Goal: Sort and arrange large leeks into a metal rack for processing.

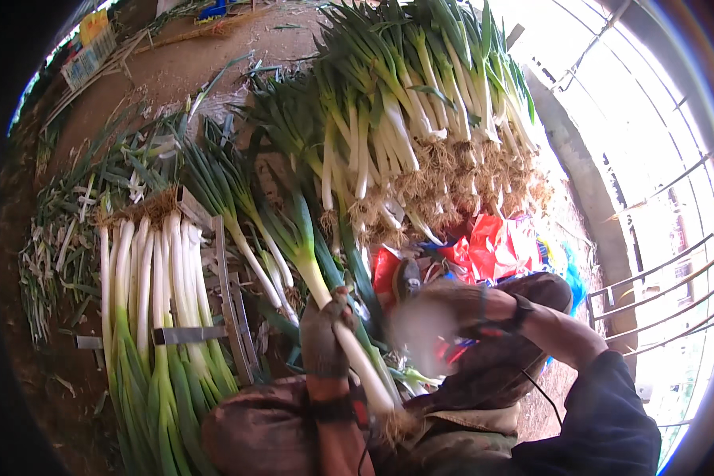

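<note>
While one leek (363,363) is finger-clamped in left hand (324,341), one metal rack (229,300) is seen left of those fingers; right hand (436,317), finger state indeterminable.

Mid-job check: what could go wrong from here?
The long white-and-green leek seems held by the left hand alone, so it might twist or slip. The blurred right hand is close by and could knock it. The brown-clad left knee sits near the grey metal rack, so a shift might jostle the white-stemmed leeks in it.
</note>
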Available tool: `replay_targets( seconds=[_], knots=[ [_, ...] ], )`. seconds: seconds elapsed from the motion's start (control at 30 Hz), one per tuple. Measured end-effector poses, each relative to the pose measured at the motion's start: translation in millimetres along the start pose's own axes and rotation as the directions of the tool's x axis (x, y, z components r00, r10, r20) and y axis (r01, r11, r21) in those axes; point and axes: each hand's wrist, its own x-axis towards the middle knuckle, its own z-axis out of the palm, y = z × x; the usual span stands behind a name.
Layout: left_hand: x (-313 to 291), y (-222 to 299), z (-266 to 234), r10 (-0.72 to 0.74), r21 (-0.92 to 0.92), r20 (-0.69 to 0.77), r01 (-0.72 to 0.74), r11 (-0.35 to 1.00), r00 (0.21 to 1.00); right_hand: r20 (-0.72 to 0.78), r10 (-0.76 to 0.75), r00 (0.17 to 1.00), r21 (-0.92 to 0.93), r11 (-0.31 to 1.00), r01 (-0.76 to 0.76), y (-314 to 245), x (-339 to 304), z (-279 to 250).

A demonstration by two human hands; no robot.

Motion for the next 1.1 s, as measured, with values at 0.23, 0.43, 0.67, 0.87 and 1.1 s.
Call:
replay_targets(
  seconds=[0.23,0.43,0.67,0.87,1.1],
  knots=[
    [20,21,15,0.165,0.188,-0.113,-0.142,0.972,0.98,-0.508,0.17,0.844,-0.184,0.936,-0.299,142,195,-89],
    [86,-58,-57,-0.164,0.029,-0.235,0.176,0.984,0.958,-0.632,0.323,0.704,-0.107,0.864,-0.493,169,338,-119],
    [120,-29,-50,-0.094,0.001,-0.37,0.102,0.995,0.924,-0.752,0.495,0.435,0.087,0.729,-0.679,198,455,-144],
    [122,-32,-65,-0.078,-0.026,-0.357,0.073,0.997,0.931,-0.667,0.589,0.456,0.253,0.755,-0.605,243,471,-159],
    [85,-1,-69,-0.01,-0.005,-0.324,0.009,1.0,0.946,-0.279,0.505,0.817,0.809,0.582,-0.083,154,313,-217]
  ],
)
